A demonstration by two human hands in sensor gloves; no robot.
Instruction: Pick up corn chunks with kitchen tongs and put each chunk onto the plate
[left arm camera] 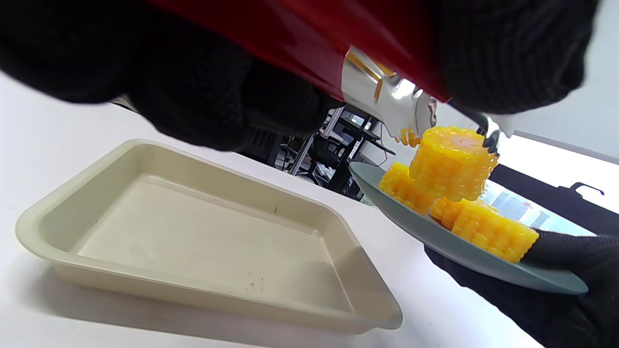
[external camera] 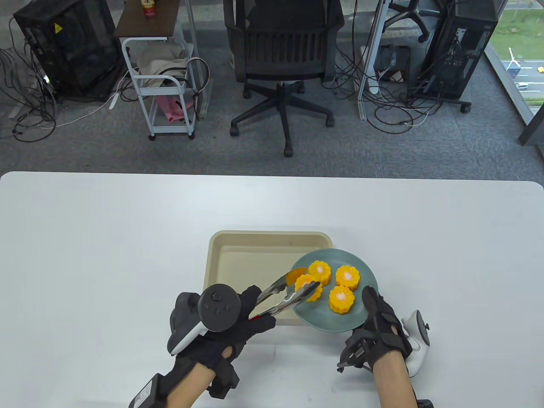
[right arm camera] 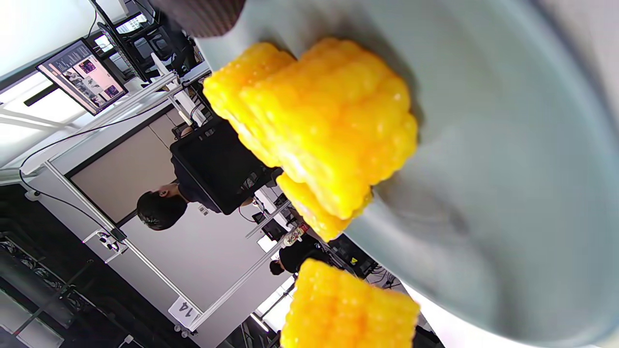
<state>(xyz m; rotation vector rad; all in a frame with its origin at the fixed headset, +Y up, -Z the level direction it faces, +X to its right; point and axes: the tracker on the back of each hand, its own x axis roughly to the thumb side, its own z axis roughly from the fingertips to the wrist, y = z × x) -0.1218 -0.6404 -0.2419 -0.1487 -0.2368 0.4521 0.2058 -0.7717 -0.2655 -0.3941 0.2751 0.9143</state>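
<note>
**Fourth chunk held over the plate's left rim**

Your left hand [external camera: 231, 327] gripped the tongs [external camera: 284, 294], which clamped a corn chunk [external camera: 308, 287] above the plate [external camera: 328, 321]. Your right hand [external camera: 376, 329] held the plate's near edge, tilted over the tray [external camera: 221, 255]; three chunks [external camera: 342, 298] crowded its centre.

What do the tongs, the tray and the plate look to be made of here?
Tongs: polished metal, mirror reflections, with red, probably plastic, handles. Tray: cream, likely matte plastic; dull surface with faint scuffs. Plate: grey-green, smooth; ceramic or melamine, cannot tell.
</note>
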